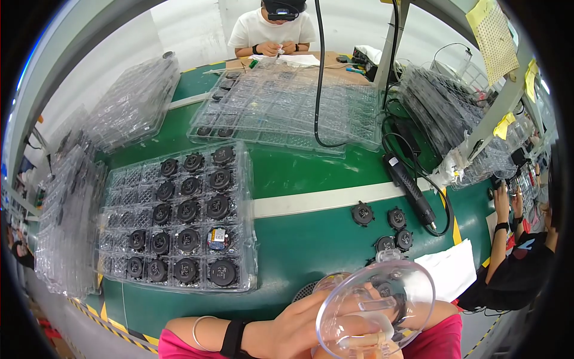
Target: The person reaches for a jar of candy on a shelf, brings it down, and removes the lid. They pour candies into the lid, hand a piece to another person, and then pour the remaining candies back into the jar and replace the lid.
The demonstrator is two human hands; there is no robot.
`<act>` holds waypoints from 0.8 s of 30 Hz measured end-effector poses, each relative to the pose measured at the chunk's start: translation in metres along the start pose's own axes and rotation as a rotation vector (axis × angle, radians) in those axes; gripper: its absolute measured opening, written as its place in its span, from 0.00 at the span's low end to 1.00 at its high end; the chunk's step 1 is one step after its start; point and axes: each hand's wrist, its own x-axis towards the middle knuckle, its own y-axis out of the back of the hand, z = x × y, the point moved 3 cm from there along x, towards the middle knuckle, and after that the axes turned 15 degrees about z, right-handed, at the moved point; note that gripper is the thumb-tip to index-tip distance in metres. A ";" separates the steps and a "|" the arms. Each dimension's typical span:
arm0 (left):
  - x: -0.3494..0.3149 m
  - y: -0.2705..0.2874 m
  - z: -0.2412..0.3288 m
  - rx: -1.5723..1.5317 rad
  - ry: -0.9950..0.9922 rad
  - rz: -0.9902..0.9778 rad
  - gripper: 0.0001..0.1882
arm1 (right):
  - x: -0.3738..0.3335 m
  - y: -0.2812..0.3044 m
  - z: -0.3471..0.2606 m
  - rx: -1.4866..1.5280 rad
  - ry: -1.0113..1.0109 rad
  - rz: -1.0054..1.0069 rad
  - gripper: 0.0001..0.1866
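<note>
A clear plastic cup-shaped piece with a small tab on its rim is at the front, close to the camera. My left hand comes in from the left with its fingers bent around the piece's lower side. My right hand meets it there, partly seen through the clear plastic, with fingers curled; what they grip is hidden. White coverings show on some fingertips. Just behind my hands lie another clear rounded piece and a dark mesh disc. Several round black parts lie beyond the cup-shaped piece.
Left of my hands, a clear compartment tray holds black round parts. More trays lie behind, with stacks at the left. A corded black screwdriver and white paper lie right. Co-workers sit opposite and at right.
</note>
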 end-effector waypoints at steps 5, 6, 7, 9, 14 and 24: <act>0.009 0.000 0.007 -0.031 0.140 -0.065 0.24 | -0.002 0.001 -0.001 -0.060 0.080 0.000 0.25; 0.007 -0.001 0.006 -0.031 0.143 -0.062 0.24 | -0.001 0.002 -0.001 -0.072 0.094 -0.001 0.25; 0.003 -0.002 0.003 -0.036 0.225 -0.051 0.24 | -0.001 0.003 -0.002 -0.083 0.107 -0.001 0.25; 0.000 -0.006 0.001 -0.052 0.380 -0.037 0.24 | -0.002 0.011 -0.002 -0.111 0.144 0.000 0.25; 0.010 -0.007 0.001 -0.065 0.472 -0.127 0.24 | -0.006 0.033 0.002 -0.156 0.205 -0.002 0.27; 0.001 -0.005 0.001 -0.085 0.381 -0.078 0.23 | -0.034 -0.042 -0.023 -1.086 1.303 -0.263 0.29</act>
